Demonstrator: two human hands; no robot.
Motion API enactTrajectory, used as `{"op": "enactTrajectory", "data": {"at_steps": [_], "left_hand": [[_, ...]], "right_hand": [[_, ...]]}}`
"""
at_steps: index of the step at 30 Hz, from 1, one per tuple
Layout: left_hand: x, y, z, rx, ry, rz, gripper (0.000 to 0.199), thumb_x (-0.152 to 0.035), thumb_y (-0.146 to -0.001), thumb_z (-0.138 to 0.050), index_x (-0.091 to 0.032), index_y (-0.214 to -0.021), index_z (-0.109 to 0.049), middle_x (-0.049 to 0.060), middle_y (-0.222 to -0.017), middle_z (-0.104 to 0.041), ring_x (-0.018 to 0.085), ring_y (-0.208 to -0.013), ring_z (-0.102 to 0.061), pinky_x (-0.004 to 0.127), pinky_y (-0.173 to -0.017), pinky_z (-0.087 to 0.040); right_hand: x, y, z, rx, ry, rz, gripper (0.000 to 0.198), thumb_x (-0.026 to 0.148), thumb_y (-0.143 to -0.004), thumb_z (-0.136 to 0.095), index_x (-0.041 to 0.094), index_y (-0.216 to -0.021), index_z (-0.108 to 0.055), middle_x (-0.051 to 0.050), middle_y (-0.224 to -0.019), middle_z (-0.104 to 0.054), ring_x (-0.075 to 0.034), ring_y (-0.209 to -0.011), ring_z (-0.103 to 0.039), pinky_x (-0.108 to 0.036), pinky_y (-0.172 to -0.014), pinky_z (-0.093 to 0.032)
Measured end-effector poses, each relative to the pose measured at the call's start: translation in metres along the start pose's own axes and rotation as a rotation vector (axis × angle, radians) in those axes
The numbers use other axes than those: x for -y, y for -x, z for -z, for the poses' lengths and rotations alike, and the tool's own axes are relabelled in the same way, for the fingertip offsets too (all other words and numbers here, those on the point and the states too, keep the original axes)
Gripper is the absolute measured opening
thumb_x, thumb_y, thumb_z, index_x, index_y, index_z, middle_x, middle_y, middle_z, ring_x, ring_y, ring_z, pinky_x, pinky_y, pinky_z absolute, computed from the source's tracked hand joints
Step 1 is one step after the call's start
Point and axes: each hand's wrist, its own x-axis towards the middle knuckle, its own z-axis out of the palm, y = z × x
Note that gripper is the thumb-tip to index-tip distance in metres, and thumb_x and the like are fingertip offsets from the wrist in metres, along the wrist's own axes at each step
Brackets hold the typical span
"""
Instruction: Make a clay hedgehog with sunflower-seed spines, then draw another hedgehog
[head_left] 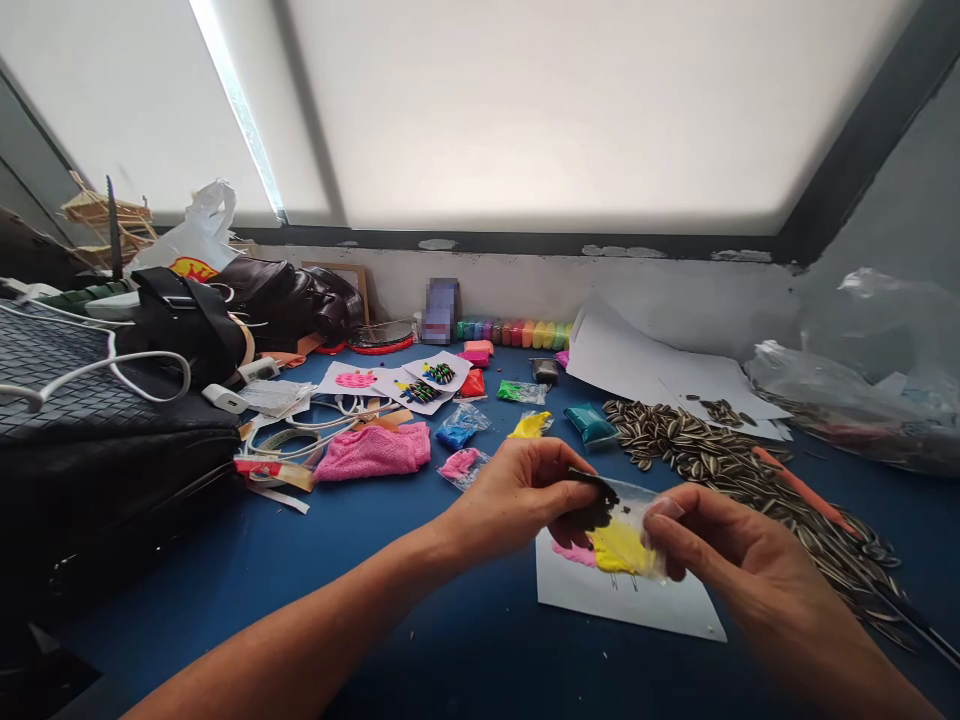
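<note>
Between my two hands is a small clear plastic bag point(634, 503) with black modelling clay point(595, 507) at its left end. My left hand point(529, 490) pinches the bag over the black clay. The thumb and fingers of my right hand point(720, 545) grip its clear right end. Under the bag lies a white paper sheet point(630, 612) bearing a yellow clay shape point(621, 545), a pink clay patch point(571, 551) and thin drawn lines. The bag and my hands hide part of that sheet.
Striped sunflower seeds point(697, 450) lie to the right, with an orange-handled tool point(806, 490) on them. Bagged clay, including blue point(461, 427) and teal point(591, 426), is beyond my hands. A pink cloth point(375, 450) and a black bag point(112, 470) lie left.
</note>
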Motion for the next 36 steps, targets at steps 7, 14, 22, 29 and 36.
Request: {"op": "enactTrajectory", "data": {"at_steps": [7,14,22,29,36], "left_hand": [[0.003,-0.002,0.001,0.017,0.048,-0.018,0.021,-0.008,-0.085,-0.052,-0.009,-0.104,-0.062,0.004,-0.077,-0.066,0.011,-0.061,-0.066,0.026,-0.066,-0.055],[0.006,-0.003,0.003,0.077,0.096,-0.034,0.045,-0.002,-0.071,-0.066,-0.009,-0.115,-0.060,0.003,-0.078,-0.067,0.010,-0.067,-0.064,0.025,-0.072,-0.053],[0.005,0.002,0.002,0.185,0.094,0.069,0.059,0.002,-0.068,-0.063,-0.012,-0.124,-0.053,0.002,-0.077,-0.066,0.012,-0.061,-0.065,0.030,-0.068,-0.054],[0.009,-0.001,0.005,0.176,0.114,0.042,0.048,-0.006,-0.067,-0.071,-0.010,-0.113,-0.058,0.005,-0.082,-0.067,0.013,-0.066,-0.066,0.029,-0.071,-0.054],[0.008,-0.002,0.001,0.137,0.066,0.042,0.030,-0.019,-0.080,-0.066,-0.009,-0.108,-0.061,0.006,-0.081,-0.067,0.011,-0.063,-0.066,0.027,-0.068,-0.054]], "right_hand": [[0.000,0.000,-0.001,0.033,-0.023,0.029,0.026,0.046,-0.086,-0.056,0.023,-0.080,-0.066,0.000,-0.065,-0.059,-0.015,-0.060,-0.056,-0.024,-0.059,-0.052],[-0.002,-0.001,-0.001,0.066,-0.046,-0.050,0.023,0.046,-0.083,-0.061,0.024,-0.082,-0.066,-0.001,-0.075,-0.061,-0.016,-0.067,-0.057,-0.024,-0.062,-0.052],[-0.002,-0.004,0.006,-0.033,-0.053,-0.072,0.039,0.058,-0.080,-0.061,0.022,-0.066,-0.064,0.000,-0.060,-0.055,-0.014,-0.055,-0.051,-0.024,-0.051,-0.045],[-0.007,-0.004,0.010,0.039,-0.086,-0.083,0.028,0.051,-0.084,-0.059,0.024,-0.085,-0.064,-0.003,-0.083,-0.065,-0.020,-0.077,-0.060,-0.027,-0.064,-0.052],[-0.006,-0.002,0.010,0.151,-0.113,-0.125,0.021,0.046,-0.083,-0.063,0.025,-0.087,-0.063,-0.002,-0.088,-0.063,-0.020,-0.084,-0.059,-0.027,-0.073,-0.052]]}}
